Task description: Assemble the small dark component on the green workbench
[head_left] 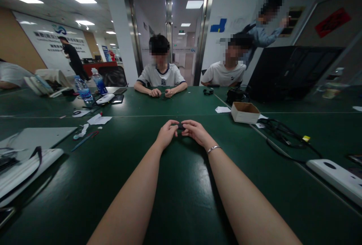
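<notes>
Both my forearms stretch out over the dark green table (181,184). My left hand (166,133) and my right hand (196,132) meet at the table's middle, fingers curled. Together they pinch a small black object (181,126) between the fingertips; it is too small to name. A thin silver bracelet (213,148) sits on my right wrist.
An open cardboard box (244,112) stands to the right, black cables (283,133) and a white power strip (336,177) beyond it. On the left lie a laptop (36,137), paper scraps, a pen, water bottles (83,91). Two people sit across the table; others stand behind.
</notes>
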Demonstrator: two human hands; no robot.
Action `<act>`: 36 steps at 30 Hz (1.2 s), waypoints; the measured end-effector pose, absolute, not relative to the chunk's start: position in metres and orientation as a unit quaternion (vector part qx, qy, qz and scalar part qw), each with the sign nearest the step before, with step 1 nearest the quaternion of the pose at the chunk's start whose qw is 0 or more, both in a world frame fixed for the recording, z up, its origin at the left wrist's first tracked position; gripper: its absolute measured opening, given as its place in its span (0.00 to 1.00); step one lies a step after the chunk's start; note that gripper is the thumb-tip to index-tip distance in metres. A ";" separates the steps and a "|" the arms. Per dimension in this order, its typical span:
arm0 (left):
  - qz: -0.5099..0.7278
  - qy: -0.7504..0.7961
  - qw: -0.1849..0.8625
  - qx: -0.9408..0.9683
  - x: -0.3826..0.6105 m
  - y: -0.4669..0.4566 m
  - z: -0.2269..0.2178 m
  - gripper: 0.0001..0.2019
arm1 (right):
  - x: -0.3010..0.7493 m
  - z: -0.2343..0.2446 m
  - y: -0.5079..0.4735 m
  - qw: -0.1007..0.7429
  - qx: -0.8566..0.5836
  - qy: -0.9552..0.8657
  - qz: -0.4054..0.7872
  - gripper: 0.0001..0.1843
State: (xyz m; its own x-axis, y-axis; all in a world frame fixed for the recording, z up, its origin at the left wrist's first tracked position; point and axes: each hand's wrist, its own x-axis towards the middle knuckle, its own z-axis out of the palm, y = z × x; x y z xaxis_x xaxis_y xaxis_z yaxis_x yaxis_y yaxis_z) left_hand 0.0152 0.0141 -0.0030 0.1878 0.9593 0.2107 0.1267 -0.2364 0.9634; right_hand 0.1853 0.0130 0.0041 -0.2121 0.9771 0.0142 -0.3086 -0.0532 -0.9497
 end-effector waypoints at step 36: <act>0.498 0.426 0.451 0.606 0.017 0.013 -0.001 0.14 | 0.185 0.006 0.011 0.510 -0.365 -0.462 0.627 0.08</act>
